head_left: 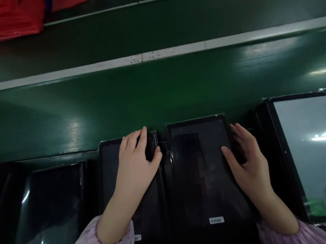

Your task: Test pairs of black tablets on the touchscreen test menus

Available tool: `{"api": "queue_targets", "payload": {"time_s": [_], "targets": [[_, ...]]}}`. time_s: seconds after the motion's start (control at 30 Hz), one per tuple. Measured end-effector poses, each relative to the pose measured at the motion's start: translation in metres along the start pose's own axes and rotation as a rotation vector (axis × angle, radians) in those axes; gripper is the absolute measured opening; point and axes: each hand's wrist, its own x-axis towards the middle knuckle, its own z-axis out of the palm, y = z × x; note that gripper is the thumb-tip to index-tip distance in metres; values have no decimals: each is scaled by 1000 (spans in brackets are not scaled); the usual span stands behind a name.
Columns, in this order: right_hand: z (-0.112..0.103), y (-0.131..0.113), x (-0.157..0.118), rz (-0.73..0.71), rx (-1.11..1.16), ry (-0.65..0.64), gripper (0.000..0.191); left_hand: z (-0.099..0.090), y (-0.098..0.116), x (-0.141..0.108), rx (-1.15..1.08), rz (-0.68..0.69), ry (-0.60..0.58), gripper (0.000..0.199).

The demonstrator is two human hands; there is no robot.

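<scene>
The tablet [197, 202], presumably slick and fragile, is best held by its sides; left hand [135, 162] fingers are parted, right hand [252, 164] clamping cannot be told.

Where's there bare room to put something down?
On the green surface, between the pale strip and the row of tablets. Below, it's crowded: tablets sit side by side, with the left hand over one and the right hand at another's edge.

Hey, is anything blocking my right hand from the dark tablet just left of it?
Nothing visible is: your right hand is at the dark tablet's right edge, with the thumb overlapping that edge in this view. Your left hand is over the neighbouring tablet, out of the way.
</scene>
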Motion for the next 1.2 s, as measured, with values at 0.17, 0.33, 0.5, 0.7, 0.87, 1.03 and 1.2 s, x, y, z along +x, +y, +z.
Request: {"api": "queue_targets", "payload": {"time_s": [0.17,0.33,0.5,0.7,0.87,1.03,1.2], "targets": [[1,1,-4,62,64,43,58,0,3,6,8,-17,56,58],[1,-1,-3,64,93,17,63,0,6,9,26,-9,84,50],[-2,3,0,48,110,-11,62,1,8,12,11,-1,71,54],[-3,7,-2,88,243,-68,73,-31,-25,-3,-354,-254,89,62],[-11,5,-28,262,541,-117,72,-56,-69,-58,-273,-750,192,73],[-17,2,-42,393,649,-127,68,-43,-74,-109,-531,-957,63,78],[-15,3,-37,382,645,-148,69,-23,-63,-108,-966,-890,229,91]]}}
